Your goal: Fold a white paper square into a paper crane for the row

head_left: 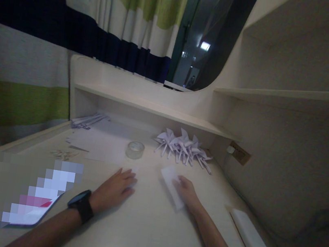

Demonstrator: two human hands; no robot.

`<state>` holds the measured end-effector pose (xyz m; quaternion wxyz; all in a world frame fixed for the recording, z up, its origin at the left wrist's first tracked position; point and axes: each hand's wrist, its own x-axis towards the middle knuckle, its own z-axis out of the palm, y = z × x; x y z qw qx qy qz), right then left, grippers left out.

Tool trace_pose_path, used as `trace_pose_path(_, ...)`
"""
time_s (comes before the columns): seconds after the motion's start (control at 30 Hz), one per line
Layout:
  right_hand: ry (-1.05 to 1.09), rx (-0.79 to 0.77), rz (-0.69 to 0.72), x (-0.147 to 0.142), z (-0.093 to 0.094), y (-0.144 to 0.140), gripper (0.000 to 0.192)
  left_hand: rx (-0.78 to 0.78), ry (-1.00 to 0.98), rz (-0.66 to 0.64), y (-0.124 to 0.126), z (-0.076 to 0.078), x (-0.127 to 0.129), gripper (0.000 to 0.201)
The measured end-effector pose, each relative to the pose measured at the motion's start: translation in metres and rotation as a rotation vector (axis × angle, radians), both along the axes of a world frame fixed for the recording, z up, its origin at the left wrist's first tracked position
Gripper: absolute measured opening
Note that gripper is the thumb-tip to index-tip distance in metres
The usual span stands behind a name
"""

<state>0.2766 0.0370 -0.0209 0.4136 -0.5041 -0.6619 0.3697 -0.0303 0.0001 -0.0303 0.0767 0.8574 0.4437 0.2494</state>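
My right hand (187,191) grips a narrow folded piece of white paper (172,185) over the desk, slightly blurred by motion. With its fingers stretched out and nothing visible in it, my left hand (115,189) rests flat on the desktop; a dark watch is on that wrist. Beyond my hands stands a roll of clear tape (135,151). Several white paper pinwheels (181,146) with paper sticks lie in a heap at the back right. White paper sheets (109,142) are spread at the back left.
Thin paper sticks (90,120) lie in the back left corner. Small pale scraps (64,154) are scattered nearer. A phone with a blurred-out screen (40,200) lies left of my left arm. A long white device (254,240) is at right, below a wall socket (239,153).
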Motion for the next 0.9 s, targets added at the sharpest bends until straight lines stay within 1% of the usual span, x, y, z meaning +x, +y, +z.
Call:
trace_pose_path(0.1,-0.027,0.000,0.052,-0.006,0.009,-0.002,0.038,-0.078,-0.210,0.027,0.005,0.009,0.011,0.040)
trace_pose_path(0.17,-0.052,-0.019,0.126,-0.015,0.018,-0.004,0.032,-0.207,-0.400,0.037,0.011,0.016,0.023,0.050)
trace_pose_path(0.2,-0.065,-0.032,0.165,-0.021,0.023,-0.005,0.030,-0.293,-0.495,0.018,0.015,0.020,0.029,0.053)
trace_pose_path(0.27,-0.080,-0.060,0.227,-0.031,0.030,-0.005,0.027,-0.479,-0.621,-0.044,0.022,0.027,0.038,0.047)
trace_pose_path(0.33,-0.066,-0.071,0.239,-0.039,0.033,-0.002,0.026,-0.589,-0.666,-0.057,0.028,0.029,0.041,0.034)
trace_pose_path(0.4,-0.021,-0.064,0.200,-0.043,0.030,0.002,0.028,-0.609,-0.691,-0.005,0.032,0.028,0.038,0.028)
trace_pose_path(0.47,0.044,-0.063,0.135,-0.045,0.022,0.005,0.033,-0.609,-0.744,0.061,0.034,0.024,0.030,0.029)
trace_pose_path(0.57,0.157,-0.107,0.062,-0.044,0.007,0.007,0.043,-0.647,-0.836,0.127,0.033,0.018,0.017,0.033)
trace_pose_path(0.67,0.260,-0.154,0.029,-0.044,-0.004,0.006,0.048,-0.706,-0.899,0.137,0.031,0.018,0.010,0.036)
trace_pose_path(0.77,0.330,-0.170,0.014,-0.044,-0.009,0.006,0.049,-0.751,-0.921,0.123,0.030,0.022,0.009,0.039)
trace_pose_path(0.9,0.380,-0.179,0.033,-0.042,-0.011,0.007,0.049,-0.723,-0.905,0.108,0.030,0.028,0.010,0.043)
